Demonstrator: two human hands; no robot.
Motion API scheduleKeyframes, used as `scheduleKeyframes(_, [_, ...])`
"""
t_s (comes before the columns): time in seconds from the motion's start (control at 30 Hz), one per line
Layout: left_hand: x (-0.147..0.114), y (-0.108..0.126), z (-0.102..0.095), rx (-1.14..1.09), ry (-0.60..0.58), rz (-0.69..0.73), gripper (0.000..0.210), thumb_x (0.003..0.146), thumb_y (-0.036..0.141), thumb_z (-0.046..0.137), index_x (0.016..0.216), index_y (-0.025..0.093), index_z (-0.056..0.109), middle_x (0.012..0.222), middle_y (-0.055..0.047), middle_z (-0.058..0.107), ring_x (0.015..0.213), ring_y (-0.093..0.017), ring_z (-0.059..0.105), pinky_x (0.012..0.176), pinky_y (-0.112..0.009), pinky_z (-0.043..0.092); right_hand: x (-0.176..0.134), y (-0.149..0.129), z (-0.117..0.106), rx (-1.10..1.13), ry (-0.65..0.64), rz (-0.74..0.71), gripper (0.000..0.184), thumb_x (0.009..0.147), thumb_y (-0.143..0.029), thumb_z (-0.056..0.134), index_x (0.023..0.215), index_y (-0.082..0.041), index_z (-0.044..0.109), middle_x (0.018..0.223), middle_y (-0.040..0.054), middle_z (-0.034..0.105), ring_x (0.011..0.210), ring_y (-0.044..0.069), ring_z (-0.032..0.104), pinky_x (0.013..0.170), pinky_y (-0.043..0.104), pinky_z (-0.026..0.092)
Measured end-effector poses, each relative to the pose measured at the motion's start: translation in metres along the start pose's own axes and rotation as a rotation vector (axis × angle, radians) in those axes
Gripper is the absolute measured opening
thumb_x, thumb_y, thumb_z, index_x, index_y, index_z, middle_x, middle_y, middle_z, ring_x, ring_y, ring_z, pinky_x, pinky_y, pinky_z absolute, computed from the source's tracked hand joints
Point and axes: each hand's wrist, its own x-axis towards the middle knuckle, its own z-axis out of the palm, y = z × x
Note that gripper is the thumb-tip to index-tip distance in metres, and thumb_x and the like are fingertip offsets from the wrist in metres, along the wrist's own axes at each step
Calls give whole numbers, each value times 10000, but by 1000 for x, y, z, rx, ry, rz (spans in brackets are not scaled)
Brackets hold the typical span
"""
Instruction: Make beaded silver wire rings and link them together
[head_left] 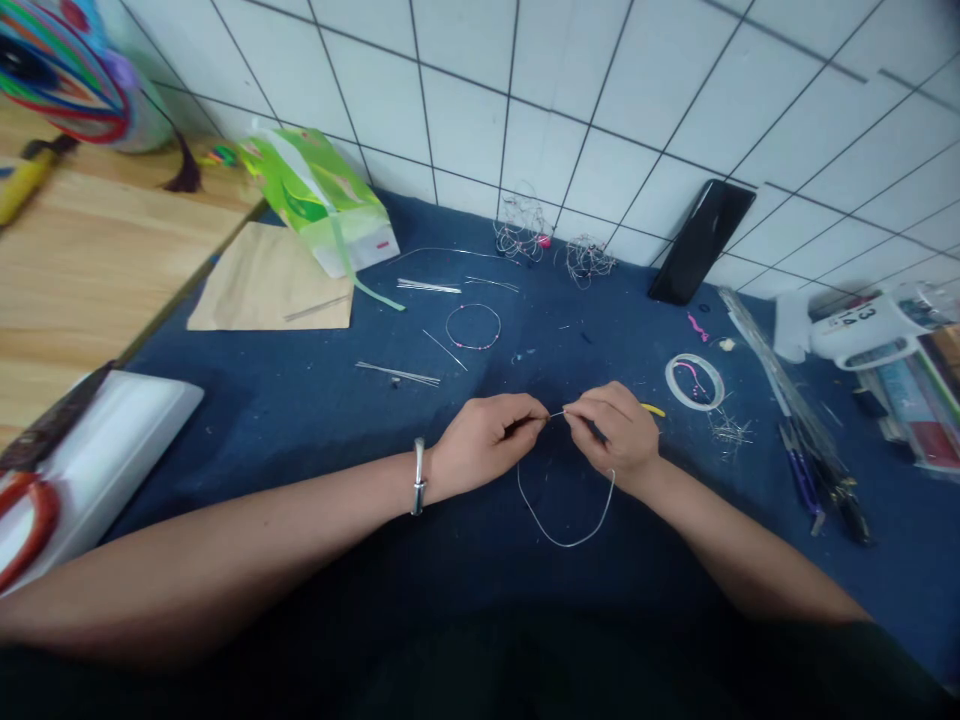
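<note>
Blue tabletop (285,410); left hand (487,440), right hand (621,432) pinching wire (568,545), loop on near side.

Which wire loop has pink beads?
The beaded loop lying on the blue cloth; the other loop, held by left hand and right hand, shows no beads.

We can see a shiny black phone (703,242) leaning on the white tile wall (465,120). On the other side, a bright green and white packet (307,180) covers part of a flat brown paper sheet (247,290). We spot scissors with an orange handle (46,520) on a smooth white box (154,410). A colourful painted thing (120,105) stands on the pale wooden top (112,270). To our right, we find a white mug with black numbers (832,335).
</note>
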Motion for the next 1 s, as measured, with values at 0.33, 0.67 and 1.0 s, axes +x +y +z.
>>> scheduleKeyframes(0.33, [3, -2, 0, -37, -52, -17, 185, 890, 172, 444, 936, 191, 622, 855, -8, 654, 774, -114, 605, 697, -233, 485, 2, -2, -9, -108, -42, -109, 209, 792, -161, 586, 978, -255, 569, 856, 29, 624, 772, 167, 569, 696, 338, 487])
scheduleKeyframes(0.67, [2, -3, 1, -118, -56, -45, 170, 897, 182, 454, 949, 186, 616, 810, -1, 623, 712, -96, 586, 664, -213, 490, 4, -9, -7, 1, -19, -65, 228, 771, -141, 600, 972, -246, 575, 843, 27, 623, 757, 156, 573, 676, 322, 499])
scheduleKeyframes(1.0, [0, -9, 3, -290, -4, -139, 226, 887, 220, 490, 1055, 176, 633, 873, -41, 643, 684, -98, 612, 668, -242, 535, 22, 23, -83, -314, -389, 191, 169, 866, -260, 478, 894, -218, 640, 900, 40, 659, 872, 181, 587, 750, 308, 449])
